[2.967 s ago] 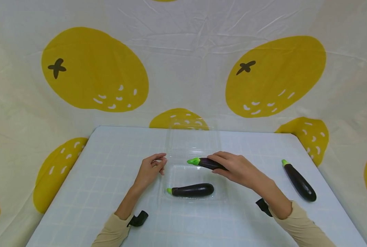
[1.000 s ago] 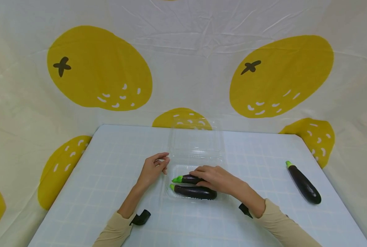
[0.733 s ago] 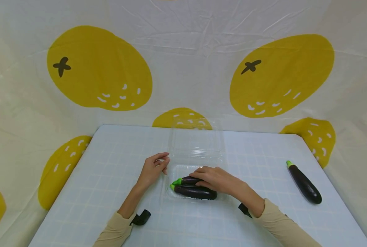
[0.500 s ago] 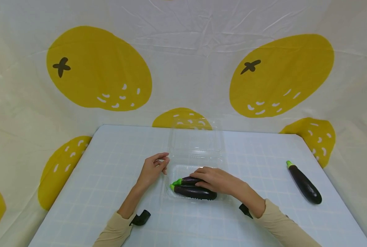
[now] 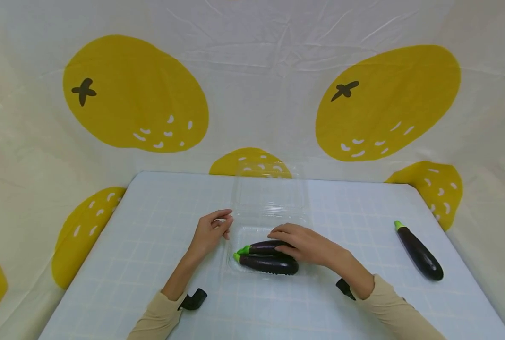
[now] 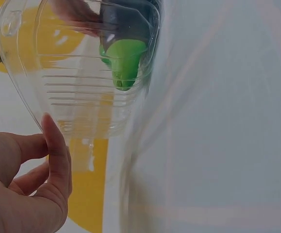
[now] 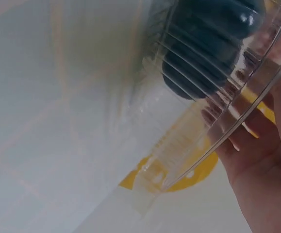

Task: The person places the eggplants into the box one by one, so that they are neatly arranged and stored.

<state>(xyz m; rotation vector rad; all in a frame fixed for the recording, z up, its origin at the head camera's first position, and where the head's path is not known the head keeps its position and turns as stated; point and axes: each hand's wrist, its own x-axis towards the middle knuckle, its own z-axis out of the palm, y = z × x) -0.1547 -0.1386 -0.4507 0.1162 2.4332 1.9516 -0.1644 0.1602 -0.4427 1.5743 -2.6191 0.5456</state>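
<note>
Front eggplant [image 5: 268, 265]: in clear container [image 5: 254, 231], lower centre. Rear eggplant [image 5: 262, 247]: touching it; judged step, final seating. Right hand [image 5: 306, 243]: over rear eggplant, fingers loosely parted, apparently gripping nothing. Left hand [image 5: 206, 234]: at container's left edge; pinch cannot be confirmed. Next, probably: fetch loose eggplant [image 5: 419, 252], lower right. Gridded table [image 5: 256, 316]; fruit-printed sheet [image 5: 261, 104] beyond.

Three eggplants are counted: one front eggplant [image 5: 269, 265] and one rear eggplant [image 5: 262, 248] at the lower centre of the frame, and one other eggplant [image 5: 420, 255] at the lower right. There is one plastic box [image 5: 244, 236], also lower centre, and one table [image 5: 107, 283]. I count two hands [image 5: 207, 234], two sleeves [image 5: 156, 317] and seven yellow fruit prints [image 5: 135, 94], some cut by the edges.
</note>
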